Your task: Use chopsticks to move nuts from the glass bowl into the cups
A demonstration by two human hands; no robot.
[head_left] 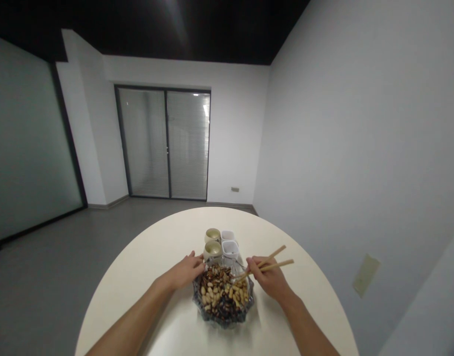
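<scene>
My right hand (268, 279) is closed around a pair of wooden chopsticks (275, 265). Their tips reach down to the right side of a clear glass dish (198, 302) with a scalloped rim. Inside it lie dark striped seeds (214, 276), pale nuts (211, 295), yellowish peanut-like pieces (239, 292) and black seeds (225, 309), each in its own section. Whether the tips grip a piece is too small to tell. At the dish's left rim rests my left hand (186, 271), fingers stretched out, close to the nearer green cup (212, 249).
Behind the dish stand a second green cup (212, 235) and two small white square cups, one nearer (230, 249) and one farther (227, 236). All sit on a round cream table (153, 247). A white wall (341, 148) runs close along the right side.
</scene>
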